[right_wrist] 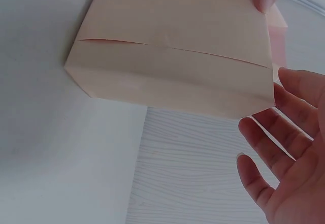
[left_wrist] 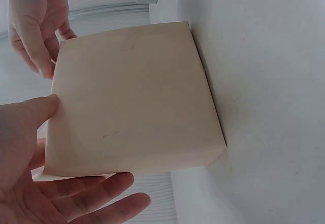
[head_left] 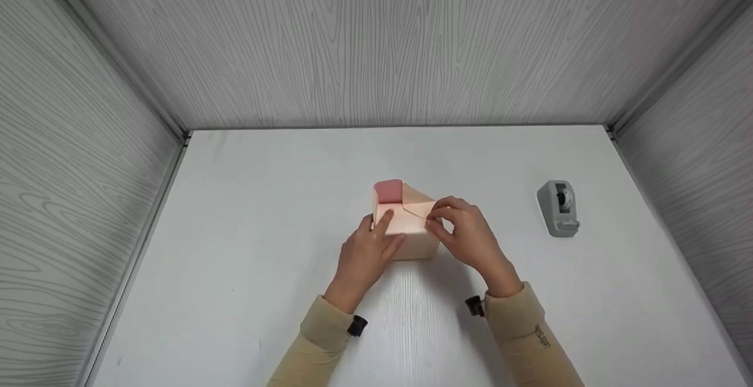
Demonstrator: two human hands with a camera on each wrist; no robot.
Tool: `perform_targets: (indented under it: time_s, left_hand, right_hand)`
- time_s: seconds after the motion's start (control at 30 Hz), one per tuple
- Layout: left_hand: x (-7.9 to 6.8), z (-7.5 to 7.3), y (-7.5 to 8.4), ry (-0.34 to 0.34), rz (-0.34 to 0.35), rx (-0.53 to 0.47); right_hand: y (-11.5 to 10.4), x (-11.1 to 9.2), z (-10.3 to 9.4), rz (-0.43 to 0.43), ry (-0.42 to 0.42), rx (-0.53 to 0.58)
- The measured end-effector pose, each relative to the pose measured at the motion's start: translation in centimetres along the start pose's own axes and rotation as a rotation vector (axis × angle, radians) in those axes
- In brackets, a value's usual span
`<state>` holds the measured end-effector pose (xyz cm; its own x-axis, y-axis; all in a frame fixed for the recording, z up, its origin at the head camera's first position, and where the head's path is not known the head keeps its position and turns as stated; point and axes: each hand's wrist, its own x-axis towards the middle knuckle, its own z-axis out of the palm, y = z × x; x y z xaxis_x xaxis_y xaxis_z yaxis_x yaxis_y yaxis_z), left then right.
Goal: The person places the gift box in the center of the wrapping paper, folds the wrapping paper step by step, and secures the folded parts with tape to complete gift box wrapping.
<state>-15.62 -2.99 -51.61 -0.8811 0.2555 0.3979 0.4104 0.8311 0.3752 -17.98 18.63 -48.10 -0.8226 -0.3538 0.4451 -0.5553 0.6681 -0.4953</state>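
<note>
A small box covered in pale peach paper stands on the white table. On its upper face a pink patch shows beside a folded paper flap. My left hand holds the box at its left side, the index finger laid on top and the thumb at the near upper edge. At the right upper corner my right hand pinches the edge of the paper between thumb and index finger. The right wrist view shows a long seam along the side of the wrapped box.
To the right on the white table stands a grey tape dispenser with a roll in it. Grey wood-grain panels rise behind the table and at both sides.
</note>
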Motion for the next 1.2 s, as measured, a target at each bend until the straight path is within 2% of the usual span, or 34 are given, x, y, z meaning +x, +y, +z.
perform_targets:
  time_s: [0.17,0.43,0.7,0.83,1.0,1.1,1.2]
  left_hand:
    - [0.0,0.0,0.1,-0.01,-0.011,-0.008]
    - [-0.1,-0.2,0.1,-0.023,-0.008,-0.028]
    - [-0.5,-0.5,0.2,-0.06,-0.002,-0.009]
    - [-0.8,-0.8,0.1,-0.026,0.025,-0.023]
    - [-1.2,-1.4,0.1,0.069,0.051,-0.114]
    - [-1.3,-1.4,-0.1,0.131,0.026,-0.217]
    - [-1.2,-1.4,-0.3,0.183,-0.032,-0.335]
  right_hand:
    - [0.0,-0.6,0.3,-0.066,0.004,-0.077]
    - [-0.1,-1.2,0.7,-0.105,0.001,-0.244]
    - [0.2,-1.7,1.0,-0.125,0.015,-0.259]
    - [0.4,-1.8,1.1,-0.114,0.006,-0.255]
    - [0.4,-1.8,1.1,-0.103,-0.003,-0.239]
    - [0.5,-1.8,1.1,-0.102,-0.003,-0.218]
    - [0.6,-1.8,1.1,-0.099,-0.002,-0.199]
